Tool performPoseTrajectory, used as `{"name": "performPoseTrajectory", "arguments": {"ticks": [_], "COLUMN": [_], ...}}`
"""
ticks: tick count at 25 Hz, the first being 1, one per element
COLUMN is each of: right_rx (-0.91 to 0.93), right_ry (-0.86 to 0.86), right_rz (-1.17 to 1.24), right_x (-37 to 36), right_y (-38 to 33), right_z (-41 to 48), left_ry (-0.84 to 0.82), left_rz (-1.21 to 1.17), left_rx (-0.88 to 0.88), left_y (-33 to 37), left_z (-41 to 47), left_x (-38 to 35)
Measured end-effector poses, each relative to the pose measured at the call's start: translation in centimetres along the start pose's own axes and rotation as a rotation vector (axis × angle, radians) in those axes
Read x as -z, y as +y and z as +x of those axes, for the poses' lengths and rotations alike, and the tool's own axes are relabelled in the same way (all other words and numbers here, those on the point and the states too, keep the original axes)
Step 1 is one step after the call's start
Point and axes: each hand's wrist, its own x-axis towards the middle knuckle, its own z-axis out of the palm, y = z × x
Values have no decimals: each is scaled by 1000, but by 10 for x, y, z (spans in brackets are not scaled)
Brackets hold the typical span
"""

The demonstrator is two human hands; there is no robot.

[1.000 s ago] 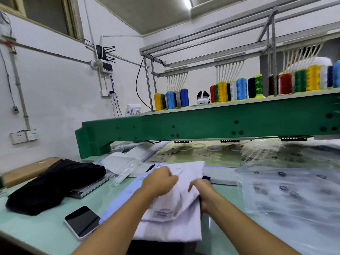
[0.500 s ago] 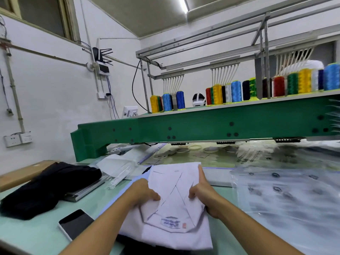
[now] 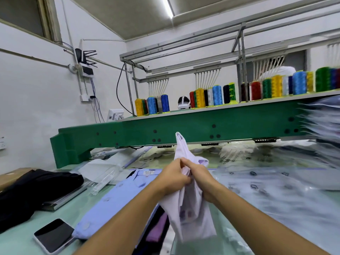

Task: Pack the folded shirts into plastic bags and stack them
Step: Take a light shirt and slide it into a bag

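Note:
Both hands grip a pale lilac shirt (image 3: 191, 216) lifted off the table, bunched between them, one end sticking up and the rest hanging down. My left hand (image 3: 173, 178) and my right hand (image 3: 200, 179) are pressed together around the cloth at the centre. Under my left forearm a light blue folded shirt (image 3: 117, 197) lies flat on the green table (image 3: 22, 234). Clear plastic bags (image 3: 276, 190) with black printed marks spread over the table to the right.
A phone (image 3: 54, 234) lies face up at the near left. A black garment (image 3: 31, 190) sits on a metal tray at the left. A green embroidery machine beam (image 3: 184, 131) carrying thread spools spans the back. A blurred stack of bagged shirts (image 3: 323, 122) stands at the far right.
The lilac shirt lay flat under my hands before; now it is raised and bunched up between both hands, which have come together. The blue shirt beneath is uncovered.

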Motion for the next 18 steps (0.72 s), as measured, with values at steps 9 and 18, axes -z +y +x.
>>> {"name": "performPoseTrajectory", "arguments": {"ticks": [9,18], "right_rx": [57,133], "right_ry": [345,354], "right_rz": [-55,-552], "right_x": [146,277], "right_y": [-33,-61], "right_z": [-21,-62], "left_ry": [-253,-508], "left_rz": [-608,351], "left_rx": [-16,-99], "left_y": [63,28], "left_z": [27,49], "left_x": [-81,-186]}}
